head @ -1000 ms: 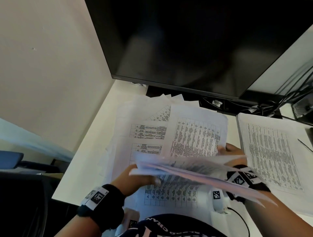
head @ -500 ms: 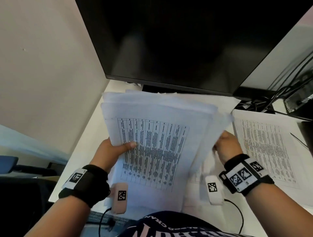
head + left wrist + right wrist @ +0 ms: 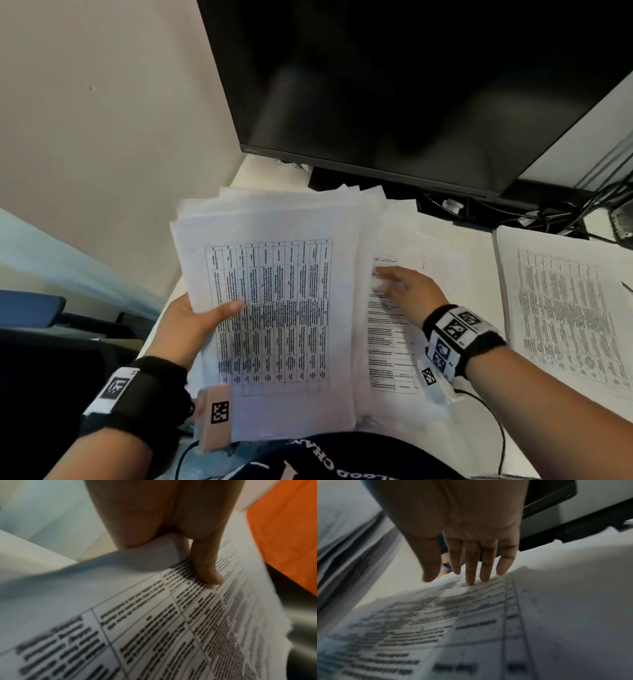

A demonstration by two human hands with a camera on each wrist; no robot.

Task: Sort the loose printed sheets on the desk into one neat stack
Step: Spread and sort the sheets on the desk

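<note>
At the left, a blue chair arm (image 3: 30, 310) sits beside the white desk (image 3: 255, 171), and the left hand (image 3: 191, 322) pinches a thick bundle of sheets (image 3: 274, 308) raised off it, thumb on the printed table. To its right the right hand (image 3: 407, 291) lies flat, fingers straight, on loose sheets (image 3: 390, 346) on the desk. A dark monitor (image 3: 394, 85) looms behind; a separate stack (image 3: 565, 308) and cables (image 3: 565, 216) lie far right
</note>
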